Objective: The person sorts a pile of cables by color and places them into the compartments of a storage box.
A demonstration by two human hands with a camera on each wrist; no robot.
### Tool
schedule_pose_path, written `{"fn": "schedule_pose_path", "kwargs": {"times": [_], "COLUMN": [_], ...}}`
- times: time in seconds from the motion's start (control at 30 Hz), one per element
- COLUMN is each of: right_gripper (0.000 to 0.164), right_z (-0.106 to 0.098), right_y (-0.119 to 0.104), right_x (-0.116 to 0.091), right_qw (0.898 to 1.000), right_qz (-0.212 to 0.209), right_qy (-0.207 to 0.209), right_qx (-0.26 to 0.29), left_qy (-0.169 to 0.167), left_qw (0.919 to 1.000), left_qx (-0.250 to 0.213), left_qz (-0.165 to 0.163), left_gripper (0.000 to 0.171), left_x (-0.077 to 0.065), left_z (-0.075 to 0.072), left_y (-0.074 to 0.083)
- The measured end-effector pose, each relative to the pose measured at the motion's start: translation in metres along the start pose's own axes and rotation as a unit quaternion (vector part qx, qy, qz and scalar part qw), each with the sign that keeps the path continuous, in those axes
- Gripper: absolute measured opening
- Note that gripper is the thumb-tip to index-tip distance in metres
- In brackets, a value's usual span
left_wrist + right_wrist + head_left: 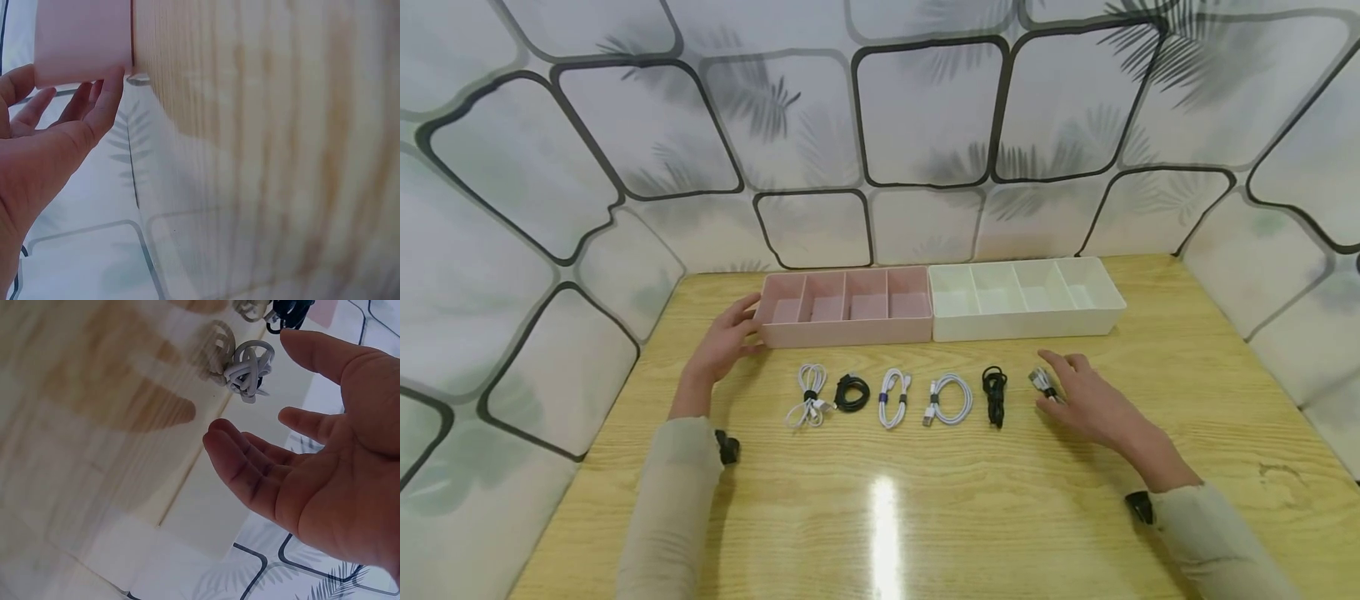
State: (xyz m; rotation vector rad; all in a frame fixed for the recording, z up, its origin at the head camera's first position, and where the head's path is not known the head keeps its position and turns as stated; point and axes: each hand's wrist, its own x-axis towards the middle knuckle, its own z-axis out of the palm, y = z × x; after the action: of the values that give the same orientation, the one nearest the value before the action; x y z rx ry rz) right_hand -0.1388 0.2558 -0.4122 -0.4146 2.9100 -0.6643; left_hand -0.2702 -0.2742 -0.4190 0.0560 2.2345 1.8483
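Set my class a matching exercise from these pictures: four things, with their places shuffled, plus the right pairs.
1. Pink divided box
2. Left hand
3. Right hand
4. Round black cable coil

A. Second from left in its row
B. By the rightmost cable bundle
C. End to end with the white divided box
D. At the pink box's left end

Pairs: 1-C, 2-D, 3-B, 4-A

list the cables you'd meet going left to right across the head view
White cable bunched with a black tie, coiled black cable, oval white cable with a blue tie, round white cable loop, long black cable bundle, small pale cable bundle.
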Motion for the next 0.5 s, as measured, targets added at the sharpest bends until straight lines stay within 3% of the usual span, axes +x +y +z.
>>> {"fn": "schedule_pose_path", "kwargs": {"times": [0.5], "right_gripper": [0.070], "right_z": [-0.002], "right_y": [0.007], "right_x": [0.011], "right_qw": [0.999], "right_qz": [0.008], "right_qy": [-0.029], "right_qx": [0.040], "left_qy": [0.004], "left_qw": [1.0000], "left_qx": [0.001], "left_qz": [0.000], "left_gripper": [0.059], "left_x": [0.000], "left_z": [0.002], "left_y": [0.002]}}
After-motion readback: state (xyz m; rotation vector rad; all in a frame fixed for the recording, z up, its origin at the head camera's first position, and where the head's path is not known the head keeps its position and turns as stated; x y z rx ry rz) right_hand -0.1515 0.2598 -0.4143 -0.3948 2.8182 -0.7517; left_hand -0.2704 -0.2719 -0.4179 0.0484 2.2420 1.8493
